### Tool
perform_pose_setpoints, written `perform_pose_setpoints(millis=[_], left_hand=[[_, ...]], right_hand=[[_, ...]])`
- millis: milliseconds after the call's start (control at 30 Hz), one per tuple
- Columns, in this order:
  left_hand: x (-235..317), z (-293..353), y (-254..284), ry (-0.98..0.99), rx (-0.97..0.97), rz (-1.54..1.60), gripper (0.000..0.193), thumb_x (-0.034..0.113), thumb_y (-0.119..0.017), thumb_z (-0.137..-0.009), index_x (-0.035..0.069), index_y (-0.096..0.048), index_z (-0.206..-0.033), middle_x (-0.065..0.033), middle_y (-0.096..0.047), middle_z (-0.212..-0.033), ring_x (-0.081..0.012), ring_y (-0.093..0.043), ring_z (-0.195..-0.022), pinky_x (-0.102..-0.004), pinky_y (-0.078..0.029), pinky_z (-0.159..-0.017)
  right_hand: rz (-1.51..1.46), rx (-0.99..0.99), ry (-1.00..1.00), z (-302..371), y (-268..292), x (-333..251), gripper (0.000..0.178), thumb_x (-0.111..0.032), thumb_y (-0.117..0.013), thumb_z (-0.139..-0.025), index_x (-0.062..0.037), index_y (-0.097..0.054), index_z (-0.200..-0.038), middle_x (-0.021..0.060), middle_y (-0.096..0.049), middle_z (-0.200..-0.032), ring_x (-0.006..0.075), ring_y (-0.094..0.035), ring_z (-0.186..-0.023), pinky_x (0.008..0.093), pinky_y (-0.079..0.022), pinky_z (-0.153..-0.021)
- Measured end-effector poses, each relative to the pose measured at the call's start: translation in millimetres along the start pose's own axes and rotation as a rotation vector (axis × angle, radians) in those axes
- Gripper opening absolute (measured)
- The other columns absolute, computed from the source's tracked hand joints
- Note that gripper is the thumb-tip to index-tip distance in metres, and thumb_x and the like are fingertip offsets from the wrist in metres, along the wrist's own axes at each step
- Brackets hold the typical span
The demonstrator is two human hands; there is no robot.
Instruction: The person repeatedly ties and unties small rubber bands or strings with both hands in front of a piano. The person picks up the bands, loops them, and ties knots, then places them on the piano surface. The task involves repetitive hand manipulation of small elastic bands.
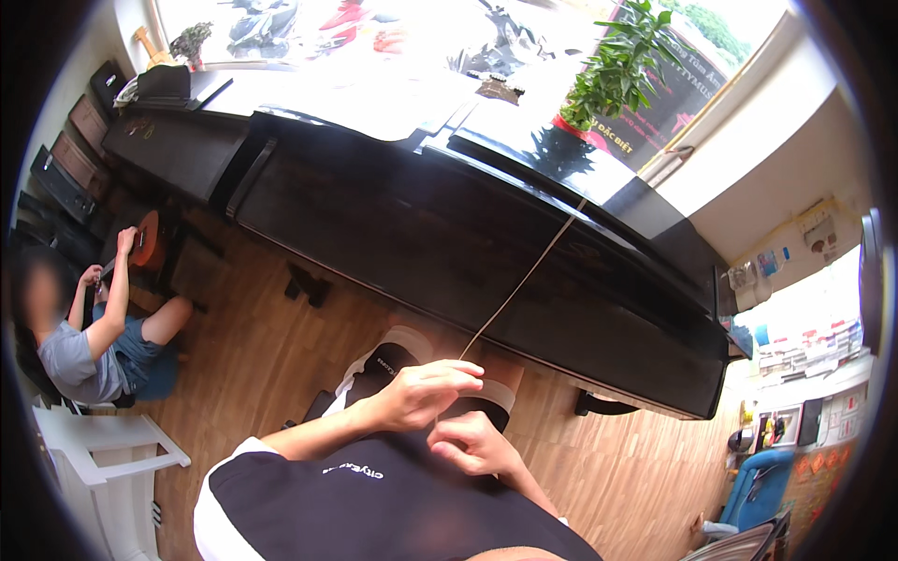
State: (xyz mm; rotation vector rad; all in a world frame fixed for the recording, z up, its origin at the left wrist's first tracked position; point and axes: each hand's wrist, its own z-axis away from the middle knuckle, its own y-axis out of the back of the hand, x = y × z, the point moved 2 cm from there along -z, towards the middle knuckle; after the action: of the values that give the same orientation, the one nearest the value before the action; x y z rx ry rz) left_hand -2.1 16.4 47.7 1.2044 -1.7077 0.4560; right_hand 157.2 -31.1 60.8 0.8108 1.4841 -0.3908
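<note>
A thin pale strand (520, 284) runs taut and slanting from the upper part of a black piano (393, 224) down to my left hand (426, 391). That hand is held in front of my torso, its fingers pressed together where the strand meets them. Whether the strand carries on behind the fingers is hidden. Just below and to the right, my right hand (474, 443) is closed, thumb and fingers curled in. What it holds, if anything, cannot be made out. The two hands are close together above my lap, short of the piano's front edge.
At left a seated person (79, 346) handles a brown guitar-like instrument (147, 239). A white stool-like frame (108, 458) stands at lower left. A potted plant (613, 79) is on the piano by the window. A blue chair (756, 488) stands at right.
</note>
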Motion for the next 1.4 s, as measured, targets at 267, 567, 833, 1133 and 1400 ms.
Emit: perform_pose_setpoints(millis=[267,567,833,1133,1400], left_hand=[[-11.4,-3.0,-14.2,0.124,-0.134,0.344,0.035,-0.010,-0.053,-0.086,0.001,-0.067,-0.116,-0.0151,-0.071,-0.114,-0.0268,-0.071,-0.100,-0.0328,-0.057,-0.083],[-23.1,-13.6,-16.3,-0.085,-0.410,0.142,0.023,0.001,-0.063,-0.087,0.001,-0.070,-0.109,-0.0142,-0.072,-0.099,-0.0293,-0.070,-0.090,-0.0367,-0.054,-0.088],[-2.8,2.2,-19.3,0.241,-0.434,0.201,0.014,0.006,-0.059,-0.093,0.000,-0.067,-0.103,-0.0170,-0.063,-0.074,-0.0284,-0.063,-0.063,-0.0354,-0.049,-0.061],[-7.0,-1.9,-12.4,0.182,-0.542,-0.110,0.012,0.010,-0.066,-0.090,-0.001,-0.068,-0.093,-0.0179,-0.068,-0.082,-0.0345,-0.067,-0.075,-0.0393,-0.053,-0.067],[4.1,-14.6,13.0,-0.014,-0.345,-0.175,0.008,0.010,-0.078,-0.077,0.006,-0.072,-0.081,-0.0066,-0.059,-0.066,-0.0246,-0.059,-0.056,-0.0350,-0.045,-0.051]], right_hand=[[-0.104,-0.151,0.275,-17.6,-13.1,-11.3,0.010,-0.011,-0.066,-0.092,-0.0020,-0.066,-0.090,0.0077,-0.063,-0.075,0.0248,-0.062,-0.067,0.0345,-0.046,-0.059],[0.044,0.192,0.079,12.0,2.1,-23.3,0.010,-0.013,-0.061,-0.094,-0.0058,-0.067,-0.090,0.0068,-0.066,-0.079,0.0239,-0.064,-0.074,0.0333,-0.050,-0.068],[-0.220,0.566,0.178,25.1,17.6,-21.0,0.019,-0.012,-0.057,-0.099,0.0015,-0.060,-0.086,0.0097,-0.060,-0.081,0.0186,-0.057,-0.072,0.0298,-0.047,-0.065],[0.254,0.714,-0.145,8.9,13.8,7.4,0.026,-0.009,-0.052,-0.099,0.0044,-0.055,-0.077,0.0147,-0.055,-0.068,0.0273,-0.055,-0.059,0.0361,-0.044,-0.056],[0.027,0.326,-0.300,10.8,15.2,13.8,0.029,-0.017,-0.046,-0.099,-0.0002,-0.056,-0.077,0.0152,-0.052,-0.063,0.0288,-0.047,-0.054,0.0374,-0.040,-0.056]])
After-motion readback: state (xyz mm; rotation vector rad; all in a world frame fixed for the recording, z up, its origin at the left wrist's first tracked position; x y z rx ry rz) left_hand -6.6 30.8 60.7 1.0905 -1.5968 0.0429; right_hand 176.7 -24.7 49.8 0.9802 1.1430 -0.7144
